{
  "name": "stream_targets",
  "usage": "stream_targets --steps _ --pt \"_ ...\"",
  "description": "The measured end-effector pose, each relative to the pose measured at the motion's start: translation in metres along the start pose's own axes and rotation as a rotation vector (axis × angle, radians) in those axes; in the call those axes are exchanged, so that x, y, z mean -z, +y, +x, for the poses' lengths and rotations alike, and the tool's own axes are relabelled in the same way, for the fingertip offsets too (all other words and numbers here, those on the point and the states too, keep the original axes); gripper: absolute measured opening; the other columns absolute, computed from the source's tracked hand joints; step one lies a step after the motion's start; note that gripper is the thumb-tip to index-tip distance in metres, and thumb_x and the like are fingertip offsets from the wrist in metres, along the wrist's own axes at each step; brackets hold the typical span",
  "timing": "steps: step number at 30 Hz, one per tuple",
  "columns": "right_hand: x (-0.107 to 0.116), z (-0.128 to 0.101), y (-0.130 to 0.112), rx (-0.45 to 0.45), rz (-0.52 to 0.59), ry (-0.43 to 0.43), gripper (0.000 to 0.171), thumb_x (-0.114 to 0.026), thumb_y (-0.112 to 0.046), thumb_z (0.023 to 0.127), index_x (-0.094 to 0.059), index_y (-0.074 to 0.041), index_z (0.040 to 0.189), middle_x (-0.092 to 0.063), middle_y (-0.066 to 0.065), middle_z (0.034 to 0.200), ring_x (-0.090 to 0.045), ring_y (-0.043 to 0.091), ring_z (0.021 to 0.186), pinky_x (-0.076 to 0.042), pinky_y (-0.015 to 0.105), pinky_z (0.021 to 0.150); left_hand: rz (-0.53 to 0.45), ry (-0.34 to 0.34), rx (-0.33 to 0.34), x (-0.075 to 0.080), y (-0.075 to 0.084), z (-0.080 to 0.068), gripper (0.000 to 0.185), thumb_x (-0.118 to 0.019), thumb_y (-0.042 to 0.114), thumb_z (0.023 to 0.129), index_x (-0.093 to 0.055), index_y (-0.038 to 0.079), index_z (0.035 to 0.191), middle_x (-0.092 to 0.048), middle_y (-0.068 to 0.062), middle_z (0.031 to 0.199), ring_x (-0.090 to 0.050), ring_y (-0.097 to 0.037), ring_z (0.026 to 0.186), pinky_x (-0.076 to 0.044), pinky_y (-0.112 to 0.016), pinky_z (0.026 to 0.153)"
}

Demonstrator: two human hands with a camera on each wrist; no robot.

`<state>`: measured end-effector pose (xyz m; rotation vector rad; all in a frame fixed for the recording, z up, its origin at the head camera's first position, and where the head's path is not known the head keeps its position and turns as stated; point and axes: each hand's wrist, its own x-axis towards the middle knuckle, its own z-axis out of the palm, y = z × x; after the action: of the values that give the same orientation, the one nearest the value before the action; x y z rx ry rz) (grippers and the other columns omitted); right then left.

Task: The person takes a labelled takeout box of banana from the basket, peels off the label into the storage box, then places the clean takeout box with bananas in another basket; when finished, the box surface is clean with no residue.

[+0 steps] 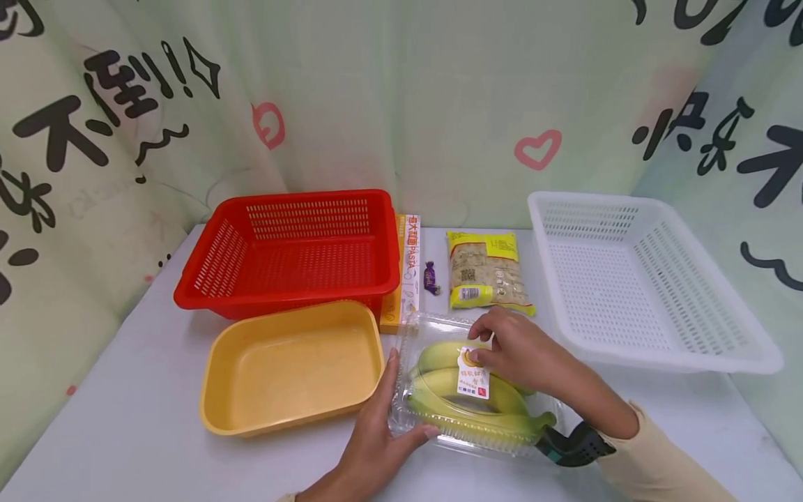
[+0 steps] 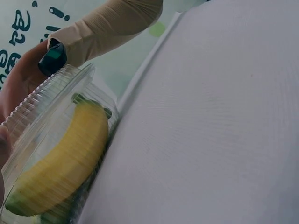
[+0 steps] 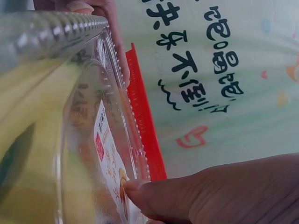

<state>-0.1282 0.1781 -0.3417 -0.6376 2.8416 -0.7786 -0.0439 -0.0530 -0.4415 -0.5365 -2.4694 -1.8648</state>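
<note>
My left hand (image 1: 370,439) cups the near-left corner of the clear plastic banana clamshell (image 1: 467,429); right hand (image 1: 521,352) rests fingertips on its lid (long axis runs left-right).

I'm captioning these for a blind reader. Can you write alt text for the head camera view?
Two hands hold a clear banana box on a white table: the left hand grips its near-left edge, the right hand rests on its lid. Around it are a yellow tub, a red basket and a white basket.
</note>
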Motion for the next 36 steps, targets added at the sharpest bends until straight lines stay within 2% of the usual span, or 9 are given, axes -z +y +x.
stream_targets --steps 4,10,15,20,24,28,31,36 --pt "0.001 0.001 -0.003 -0.052 -0.014 -0.017 0.012 -0.078 -0.009 0.082 -0.067 -0.008 0.086 -0.055 -0.001 0.079 -0.05 0.017 0.074 -0.046 0.029 0.062 0.002 0.0 0.008 0.0 0.0 0.0 0.108 -0.079 0.039 0.079 -0.008 0.022 0.158 -0.011 0.006 0.161 -0.013 -0.013 0.145 -0.017 -0.032 0.114" --pt "0.002 0.002 -0.002 -0.021 -0.015 -0.014 0.014 -0.071 -0.003 0.087 -0.064 -0.011 0.077 -0.052 -0.002 0.071 -0.047 0.015 0.067 -0.042 0.027 0.056 0.006 0.016 -0.002 -0.002 0.0 0.001 0.106 -0.079 0.039 0.079 -0.01 0.019 0.158 -0.012 0.004 0.161 -0.015 -0.017 0.145 -0.017 -0.028 0.114" --pt "0.001 -0.002 -0.001 -0.009 0.006 0.02 0.014 -0.068 -0.001 0.087 -0.063 -0.01 0.078 -0.053 -0.004 0.069 -0.046 0.012 0.062 -0.041 0.026 0.053 0.018 0.023 -0.021 -0.001 -0.001 0.0 0.106 -0.079 0.039 0.08 -0.011 0.015 0.157 -0.013 0.0 0.161 -0.015 -0.019 0.145 -0.017 -0.027 0.114" --pt "0.001 -0.007 0.0 0.034 0.047 0.054 0.01 -0.067 -0.001 0.089 -0.062 -0.008 0.083 -0.054 -0.005 0.071 -0.046 0.011 0.062 -0.04 0.025 0.053 0.025 0.019 0.009 0.002 0.001 0.002 0.109 -0.08 0.041 0.077 -0.01 0.018 0.158 -0.013 0.005 0.161 -0.014 -0.013 0.145 -0.019 -0.034 0.114" --pt "0.0 -0.008 0.004 0.053 0.122 0.032 0.012 -0.065 0.0 0.09 -0.06 -0.009 0.084 -0.057 -0.004 0.073 -0.049 0.012 0.064 -0.044 0.024 0.054 0.025 0.012 0.021 0.003 0.001 0.003 0.109 -0.08 0.042 0.077 -0.01 0.019 0.158 -0.012 0.006 0.161 -0.013 -0.012 0.145 -0.019 -0.036 0.114" --pt "0.003 -0.005 0.013 0.053 0.256 -0.039 0.012 -0.061 0.002 0.092 -0.058 -0.006 0.084 -0.06 -0.001 0.076 -0.053 0.015 0.066 -0.047 0.025 0.056 0.02 0.008 0.004 0.002 0.0 0.003 0.109 -0.08 0.039 0.077 -0.01 0.018 0.158 -0.012 0.003 0.161 -0.014 -0.014 0.145 -0.019 -0.034 0.114" --pt "0.005 -0.003 0.018 0.04 0.369 -0.095 0.009 -0.059 0.002 0.094 -0.057 -0.003 0.086 -0.06 0.002 0.078 -0.053 0.019 0.068 -0.046 0.025 0.056 0.012 0.003 -0.003 0.002 0.001 0.003 0.108 -0.08 0.038 0.077 -0.011 0.018 0.158 -0.012 0.003 0.161 -0.014 -0.014 0.145 -0.018 -0.031 0.114" --pt "0.007 -0.006 0.024 0.007 0.47 -0.141 0.007 -0.058 -0.003 0.095 -0.057 -0.001 0.089 -0.061 0.006 0.079 -0.056 0.024 0.072 -0.049 0.028 0.061 0.005 -0.007 -0.003 0.002 0.001 0.002 0.109 -0.08 0.039 0.078 -0.01 0.017 0.158 -0.012 0.002 0.161 -0.014 -0.016 0.145 -0.018 -0.032 0.114"
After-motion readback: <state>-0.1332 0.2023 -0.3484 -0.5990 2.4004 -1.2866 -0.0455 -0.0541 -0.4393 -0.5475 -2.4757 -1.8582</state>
